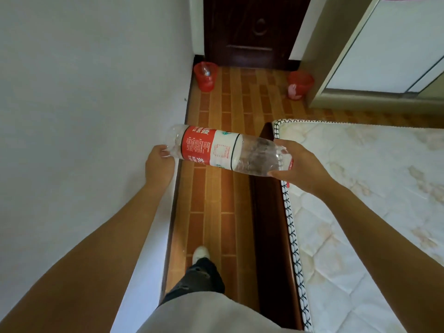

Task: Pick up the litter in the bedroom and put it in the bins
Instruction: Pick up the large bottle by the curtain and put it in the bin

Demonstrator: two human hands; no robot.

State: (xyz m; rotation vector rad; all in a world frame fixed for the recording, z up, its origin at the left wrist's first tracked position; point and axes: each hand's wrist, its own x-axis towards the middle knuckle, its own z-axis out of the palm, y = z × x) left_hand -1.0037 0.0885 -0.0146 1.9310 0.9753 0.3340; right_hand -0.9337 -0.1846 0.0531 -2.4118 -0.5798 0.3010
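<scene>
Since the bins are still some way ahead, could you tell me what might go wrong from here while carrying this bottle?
The plastic bottle is held only at its ends, the left hand at the base and the right hand at the cap end, so it could slip. Held crosswise in the narrow aisle, it may knock the wall or the bed frame. The left red bin already holds a bottle, so it may not fit.

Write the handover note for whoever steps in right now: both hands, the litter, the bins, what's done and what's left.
Left hand grips the base end of the big clear plastic bottle; right hand grips its neck end. The bottle is held level over the floor strip between the wall and the bed.
Two red bins stand ahead by the dark door: the left bin already holds a clear bottle, the right bin shows something pale inside.
Left: walk forward and drop this bottle in a bin. Other litter is not in view.
</scene>
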